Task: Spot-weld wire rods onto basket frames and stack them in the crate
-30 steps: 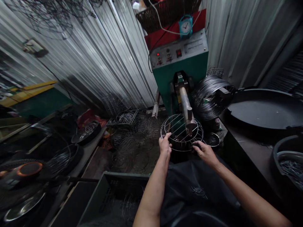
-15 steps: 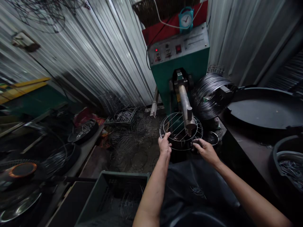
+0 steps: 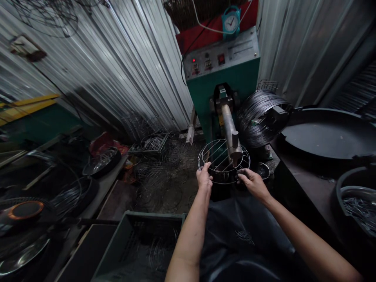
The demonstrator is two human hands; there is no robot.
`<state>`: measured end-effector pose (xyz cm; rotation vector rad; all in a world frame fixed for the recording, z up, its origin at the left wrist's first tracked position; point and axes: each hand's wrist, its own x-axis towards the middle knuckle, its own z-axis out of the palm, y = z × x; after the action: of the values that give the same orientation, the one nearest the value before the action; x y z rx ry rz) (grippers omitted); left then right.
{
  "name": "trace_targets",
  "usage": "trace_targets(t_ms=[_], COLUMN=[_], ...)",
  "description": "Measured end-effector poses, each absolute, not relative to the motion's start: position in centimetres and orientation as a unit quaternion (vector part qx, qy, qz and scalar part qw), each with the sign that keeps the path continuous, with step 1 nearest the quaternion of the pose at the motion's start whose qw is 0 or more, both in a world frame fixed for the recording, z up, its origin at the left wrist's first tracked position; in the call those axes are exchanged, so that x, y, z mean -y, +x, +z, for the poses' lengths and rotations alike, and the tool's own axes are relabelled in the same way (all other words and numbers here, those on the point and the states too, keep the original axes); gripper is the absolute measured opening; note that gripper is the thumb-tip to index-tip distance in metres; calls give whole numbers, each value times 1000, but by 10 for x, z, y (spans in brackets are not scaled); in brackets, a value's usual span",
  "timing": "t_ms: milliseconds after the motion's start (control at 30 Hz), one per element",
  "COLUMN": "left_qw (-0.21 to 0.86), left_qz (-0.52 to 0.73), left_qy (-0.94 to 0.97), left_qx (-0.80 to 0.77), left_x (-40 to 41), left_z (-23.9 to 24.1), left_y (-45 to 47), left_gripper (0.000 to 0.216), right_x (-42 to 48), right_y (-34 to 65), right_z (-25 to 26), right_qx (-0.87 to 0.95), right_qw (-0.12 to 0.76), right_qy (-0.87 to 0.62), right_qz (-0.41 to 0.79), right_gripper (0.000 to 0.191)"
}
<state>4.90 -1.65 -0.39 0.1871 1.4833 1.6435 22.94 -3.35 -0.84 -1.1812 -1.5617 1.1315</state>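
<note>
Head view: left fingers [image 3: 206,166] grip the round wire rack [image 3: 222,171]; right fingers [image 3: 243,172], hold unclear, risk pinching if the metal arm [image 3: 230,121] drops.

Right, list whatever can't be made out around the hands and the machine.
All in the head view:
- Whether the right hand pinches the wire rack or some small piece: too small and dark.
- Lettering on the machine's panel: too small to read.
- The crate's near end: cut off by the bottom edge.
- The tub's far right: cut off by the right edge.
</note>
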Motion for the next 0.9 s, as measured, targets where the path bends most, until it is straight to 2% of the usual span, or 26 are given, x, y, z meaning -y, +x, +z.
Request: trace_targets(t_ms=[200, 333, 567, 733, 900], left_qw=[447, 449, 460, 429, 399], left_qz=[659, 653, 646, 666, 689], left_qy=[53, 35, 24, 46, 63], left_qx=[-603, -608, -609, -609, -601], left_x=[15, 16, 20, 25, 25], left_z=[-4, -2, 2, -3, -8], left_y=[51, 53, 55, 59, 63], left_gripper=[40, 42, 36, 38, 43], right_x=[30, 29, 47, 58, 53], right_y=[228, 227, 249, 239, 223], right_z=[-3, -6, -22, -13, -16], right_qx=[623, 589, 465, 510, 600], right_qw=[419, 424, 519, 483, 449], right_qy=[-480, -467, -487, -445, -457], right_qz=[454, 506, 527, 555, 479], right_gripper=[19, 24, 37, 39, 32])
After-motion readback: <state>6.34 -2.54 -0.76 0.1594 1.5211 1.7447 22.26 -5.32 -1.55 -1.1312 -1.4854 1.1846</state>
